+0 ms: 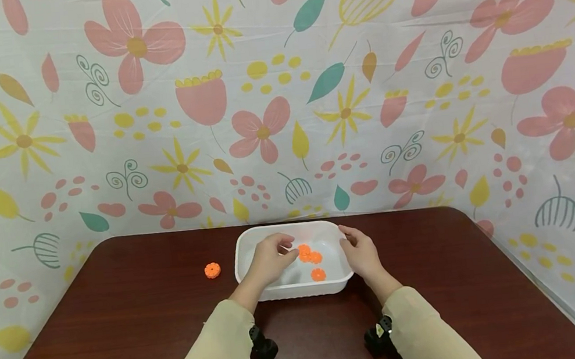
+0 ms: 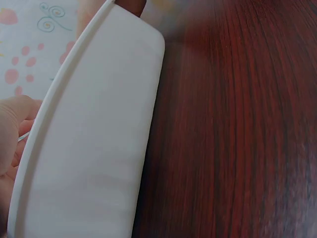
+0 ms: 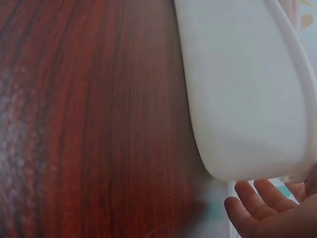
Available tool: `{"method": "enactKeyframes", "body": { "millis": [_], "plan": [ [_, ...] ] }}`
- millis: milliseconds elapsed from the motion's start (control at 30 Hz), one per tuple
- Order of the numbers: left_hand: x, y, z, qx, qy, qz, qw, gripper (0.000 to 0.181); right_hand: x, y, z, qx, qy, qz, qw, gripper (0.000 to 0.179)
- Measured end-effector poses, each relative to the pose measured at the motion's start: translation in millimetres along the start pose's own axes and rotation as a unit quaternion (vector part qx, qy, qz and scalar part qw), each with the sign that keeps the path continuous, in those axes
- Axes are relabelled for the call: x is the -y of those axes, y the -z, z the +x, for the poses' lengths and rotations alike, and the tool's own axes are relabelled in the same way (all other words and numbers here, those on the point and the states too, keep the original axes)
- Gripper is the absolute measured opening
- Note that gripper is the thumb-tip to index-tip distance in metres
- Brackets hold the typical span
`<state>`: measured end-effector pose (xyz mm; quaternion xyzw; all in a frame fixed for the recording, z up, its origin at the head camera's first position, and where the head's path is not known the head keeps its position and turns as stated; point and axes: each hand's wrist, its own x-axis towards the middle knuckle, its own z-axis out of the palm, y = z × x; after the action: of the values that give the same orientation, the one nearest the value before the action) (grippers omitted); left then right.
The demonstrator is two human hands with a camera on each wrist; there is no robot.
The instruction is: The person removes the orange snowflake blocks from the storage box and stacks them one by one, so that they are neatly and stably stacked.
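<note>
Presently, tray (head view): the white tray (image 1: 299, 290) is standing on the dark red-brown table (image 1: 125, 337), and orange pieces (image 1: 318, 274), flower-shaped, are lying inside it, right of the middle. A few are bunching together, their exact count unclear; one is sitting apart, nearer the front wall.
Stray piece (head view): a lone orange piece (image 1: 212, 270) is lying on the table, left of the tray and not touching it.
Left hand (head view): the left hand (image 1: 273, 257) is hovering over the tray, fingers loosely curving, a gap showing between thumb and forefinger; it is apparently gripping nothing. Whether the thumb is touching the nearest piece, I cannot tell.
Right hand (head view): the right hand (image 1: 362, 253) is grasping the tray's right end, thumb over the rim, fingers outside.
Step in hand (head view): the person is seemingly handling the pieces one-handed while steadying the tray; the next move is probably calling for a light fingertip pinch, or a clean withdrawal past the rim.
Left wrist view: the tray's outer wall is hiding the fingertips and all the pieces.
Right wrist view: the fingers are bending around outside the tray's end; the thumb is mostly escaping the frame.
</note>
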<state>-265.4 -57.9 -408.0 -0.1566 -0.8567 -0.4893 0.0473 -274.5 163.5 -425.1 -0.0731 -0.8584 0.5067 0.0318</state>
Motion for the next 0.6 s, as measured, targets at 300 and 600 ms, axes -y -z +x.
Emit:
{"method": "enactKeyframes", "body": {
  "millis": [300, 600],
  "plan": [
    [-7.8, -19.7, 14.1, 0.071, 0.028, 0.021, 0.9969, 0.03, 0.4, -0.6, 0.9, -0.002, 0.002, -0.005, 1.0, 0.04],
    [-7.7, -38.7, 22.1, 0.118, 0.038, 0.049, 0.991, 0.024, 0.4, -1.5, 1.0, -0.002, 0.013, -0.009, 0.9999, 0.04]
  ]
}}
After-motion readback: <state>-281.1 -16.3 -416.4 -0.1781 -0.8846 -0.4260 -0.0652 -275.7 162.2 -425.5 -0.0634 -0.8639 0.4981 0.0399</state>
